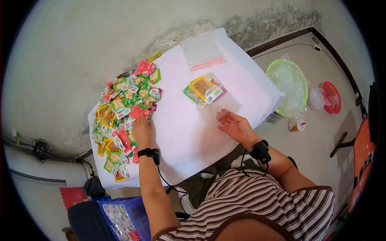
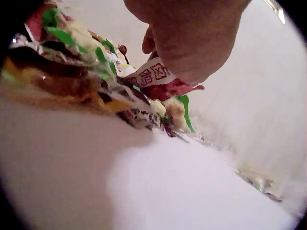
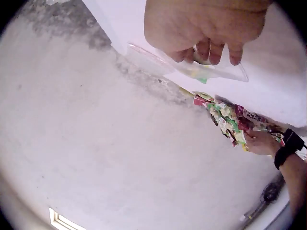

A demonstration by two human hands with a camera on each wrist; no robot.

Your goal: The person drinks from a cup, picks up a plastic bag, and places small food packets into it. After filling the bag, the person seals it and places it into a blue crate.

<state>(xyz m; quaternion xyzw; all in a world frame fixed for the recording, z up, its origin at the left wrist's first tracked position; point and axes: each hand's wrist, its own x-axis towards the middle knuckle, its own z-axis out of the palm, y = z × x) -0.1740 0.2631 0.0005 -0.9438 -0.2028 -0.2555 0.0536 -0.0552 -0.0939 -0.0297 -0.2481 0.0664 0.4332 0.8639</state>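
Observation:
At the edge of a heap of small snack packets [image 1: 128,96] on the table's left side, my left hand [image 1: 141,130] grips a red snack packet [image 2: 165,88] with white print panels. Part of that packet is hidden under the hand in the left wrist view. My right hand [image 1: 237,127] rests at the near end of a clear plastic bag [image 1: 213,114], its fingers spread and loosely extended against the film. Several packets with yellow, green and purple edges [image 1: 205,90] lie at the bag's far end.
Flat clear bags with red zip strips [image 1: 207,64] lie at the table's [image 1: 177,132] far side. A green basin [image 1: 287,88] lined with plastic and a red basket [image 1: 331,98] stand on the right. A blue crate [image 1: 124,219] of packets sits at lower left.

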